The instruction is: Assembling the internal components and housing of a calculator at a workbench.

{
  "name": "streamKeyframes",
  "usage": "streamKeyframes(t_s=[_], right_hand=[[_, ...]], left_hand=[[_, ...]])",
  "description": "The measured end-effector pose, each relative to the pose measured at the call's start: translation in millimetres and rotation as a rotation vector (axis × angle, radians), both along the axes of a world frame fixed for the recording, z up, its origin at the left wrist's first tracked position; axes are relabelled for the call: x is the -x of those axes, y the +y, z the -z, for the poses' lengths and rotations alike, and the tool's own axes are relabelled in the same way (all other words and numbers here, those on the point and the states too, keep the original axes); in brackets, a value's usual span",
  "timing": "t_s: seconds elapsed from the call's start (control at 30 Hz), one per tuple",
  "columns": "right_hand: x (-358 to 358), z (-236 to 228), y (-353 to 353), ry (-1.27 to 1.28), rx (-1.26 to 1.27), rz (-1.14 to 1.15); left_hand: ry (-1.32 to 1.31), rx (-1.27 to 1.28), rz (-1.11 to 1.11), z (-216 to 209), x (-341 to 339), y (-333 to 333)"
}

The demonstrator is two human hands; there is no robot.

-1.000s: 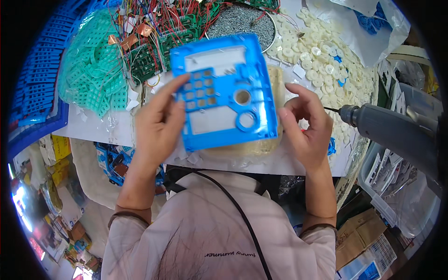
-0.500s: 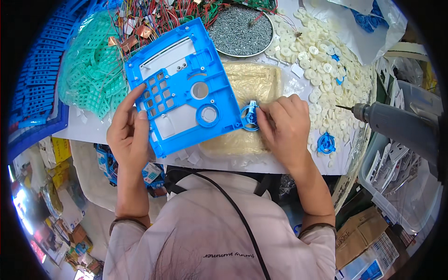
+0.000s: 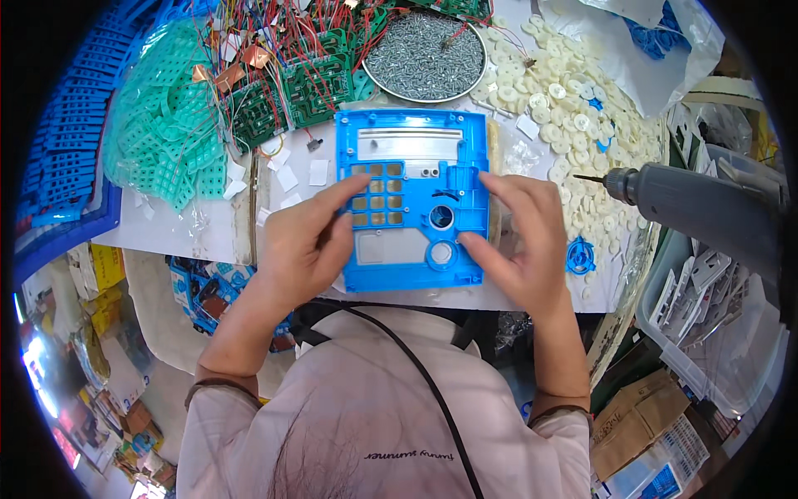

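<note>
A blue plastic front panel (image 3: 416, 200) with keypad openings and round holes lies squared up in front of me, over a film-wrapped yellowish block (image 3: 495, 158). At its left side my left hand (image 3: 301, 245) grips the panel, index finger by the keypad openings. My right hand (image 3: 532, 237) holds the right edge, thumb and index finger apart against it. Something blue shows through the panel's upper round hole (image 3: 441, 217); I cannot make out what. Another blue ring-shaped part (image 3: 580, 256) lies to the right of my right hand.
An electric screwdriver (image 3: 677, 200) juts in from the right. Behind the panel are a bowl of screws (image 3: 428, 58) and wired circuit boards (image 3: 316, 87). White plastic discs (image 3: 573, 108) spread at right; green keypad sheets (image 3: 162, 116) and blue strips (image 3: 66, 108) are piled at left.
The panel has come down from its raised tilt and moved right onto the block. My right hand has gone from a small blue ring part, now out of sight, to the panel's edge.
</note>
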State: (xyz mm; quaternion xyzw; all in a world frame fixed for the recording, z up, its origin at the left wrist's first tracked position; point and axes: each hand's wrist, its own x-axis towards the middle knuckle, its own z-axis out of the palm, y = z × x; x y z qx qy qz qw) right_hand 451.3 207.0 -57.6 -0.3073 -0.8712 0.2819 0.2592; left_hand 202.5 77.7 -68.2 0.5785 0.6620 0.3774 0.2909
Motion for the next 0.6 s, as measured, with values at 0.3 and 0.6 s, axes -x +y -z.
streamKeyframes(t_s=[0.3,0.6], right_hand=[[-4.8,11.0,-3.6,-0.152,-0.048,0.078],[2.4,5.0,-0.8,-0.270,-0.038,0.077]], left_hand=[[0.084,0.021,0.062,10.0,-4.9,15.4],[0.227,0.178,0.113,-4.3,-0.2,17.7]])
